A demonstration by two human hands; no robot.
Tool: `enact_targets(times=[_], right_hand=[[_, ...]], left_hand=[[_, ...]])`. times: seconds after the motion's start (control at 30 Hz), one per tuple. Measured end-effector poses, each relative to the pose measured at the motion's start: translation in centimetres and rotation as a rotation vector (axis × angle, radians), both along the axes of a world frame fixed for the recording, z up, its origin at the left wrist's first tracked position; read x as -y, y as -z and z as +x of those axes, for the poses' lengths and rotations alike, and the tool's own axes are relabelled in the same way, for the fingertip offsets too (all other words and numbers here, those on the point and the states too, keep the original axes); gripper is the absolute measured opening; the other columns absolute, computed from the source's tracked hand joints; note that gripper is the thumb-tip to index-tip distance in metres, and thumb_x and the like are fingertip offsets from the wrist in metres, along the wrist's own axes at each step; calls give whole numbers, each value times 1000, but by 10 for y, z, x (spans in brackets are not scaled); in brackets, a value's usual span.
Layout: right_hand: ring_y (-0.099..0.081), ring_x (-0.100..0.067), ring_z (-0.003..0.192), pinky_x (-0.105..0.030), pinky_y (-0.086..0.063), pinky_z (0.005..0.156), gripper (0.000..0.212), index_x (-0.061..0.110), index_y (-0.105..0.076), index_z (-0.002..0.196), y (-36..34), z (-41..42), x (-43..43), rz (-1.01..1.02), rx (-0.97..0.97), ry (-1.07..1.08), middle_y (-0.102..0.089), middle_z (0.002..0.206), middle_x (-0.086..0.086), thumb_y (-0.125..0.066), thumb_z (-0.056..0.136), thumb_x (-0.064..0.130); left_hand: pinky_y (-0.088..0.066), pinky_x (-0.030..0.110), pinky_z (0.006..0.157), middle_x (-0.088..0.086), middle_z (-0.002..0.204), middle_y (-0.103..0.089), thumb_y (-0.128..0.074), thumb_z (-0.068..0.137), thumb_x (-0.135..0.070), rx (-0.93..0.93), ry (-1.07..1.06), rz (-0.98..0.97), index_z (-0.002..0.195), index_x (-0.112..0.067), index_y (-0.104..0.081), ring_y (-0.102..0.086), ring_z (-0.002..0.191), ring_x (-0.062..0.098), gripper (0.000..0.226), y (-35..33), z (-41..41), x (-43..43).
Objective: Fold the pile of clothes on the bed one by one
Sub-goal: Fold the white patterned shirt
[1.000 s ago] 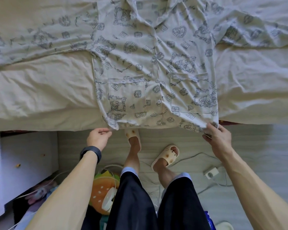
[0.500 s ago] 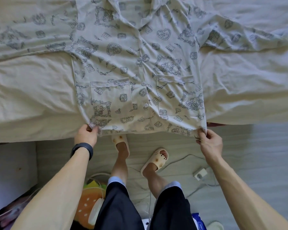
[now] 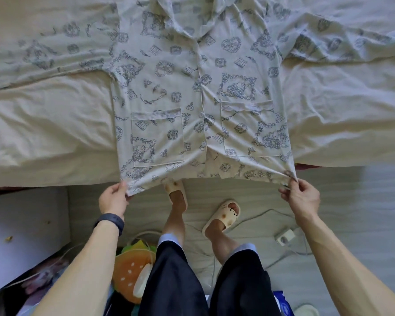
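A pale long-sleeved pyjama shirt [image 3: 201,96] with blue printed motifs, buttons and two front pockets lies face up on the bed [image 3: 46,133], both sleeves spread out sideways. Its hem hangs over the bed's near edge. My left hand [image 3: 113,198] pinches the hem's left corner. My right hand [image 3: 300,195] pinches the hem's right corner, and the cloth is stretched taut between them.
I stand on a pale floor [image 3: 363,213] in cream slippers [image 3: 222,215]. A white cable and plug adapter [image 3: 285,236] lie on the floor to the right. A white cabinet [image 3: 25,226] stands at left, with an orange plush toy [image 3: 130,272] by my legs.
My left hand moved from below the hem to pinch its left corner. Both hands have pulled the hem toward me, flattening the shirt front.
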State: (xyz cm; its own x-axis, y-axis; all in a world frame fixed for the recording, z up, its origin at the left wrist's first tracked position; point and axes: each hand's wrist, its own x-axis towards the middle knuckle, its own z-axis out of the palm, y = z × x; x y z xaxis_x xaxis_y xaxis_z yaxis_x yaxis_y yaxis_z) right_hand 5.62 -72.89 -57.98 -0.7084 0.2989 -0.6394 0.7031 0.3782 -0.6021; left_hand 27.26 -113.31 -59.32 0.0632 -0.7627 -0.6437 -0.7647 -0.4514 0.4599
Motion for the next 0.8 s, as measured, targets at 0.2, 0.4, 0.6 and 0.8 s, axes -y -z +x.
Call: enact_targets(times=[0.2, 0.4, 0.6, 0.8], right_hand=[[-65, -2, 49, -17, -57, 54, 12, 0, -66, 105, 16, -10, 6, -29, 50, 50, -65, 75, -11, -61, 101, 11], [-68, -13, 65, -18, -58, 58, 11, 4, -69, 103, 17, -4, 11, -58, 70, 40, -69, 78, -5, -67, 97, 13], [-72, -13, 69, -22, -59, 61, 7, 15, -68, 99, 18, -4, 8, -76, 68, 78, -72, 83, -3, -62, 100, 16], [-71, -8, 67, -24, -59, 63, 8, 18, -68, 94, 14, -13, -3, -138, 77, 61, -71, 82, -1, -63, 99, 14]], left_hand=[[-49, 41, 94, 17, 121, -67, -55, 100, -25, 229, 73, -184, 116, -11, -64, -62, 109, 37, 24, 10, -30, 12], [-45, 33, 80, 3, 94, -66, -65, 90, -27, -20, 318, -196, 97, -13, -60, -64, 98, 34, 16, -10, -85, -107], [-41, 32, 97, 4, 134, -58, -62, 92, -51, -48, 607, 350, 140, -15, -49, -55, 124, 28, 61, 11, -157, -203], [-44, 32, 82, 0, 106, -58, -67, 91, -29, -61, 325, 231, 120, -17, -49, -60, 101, 29, 36, 28, -171, -189]])
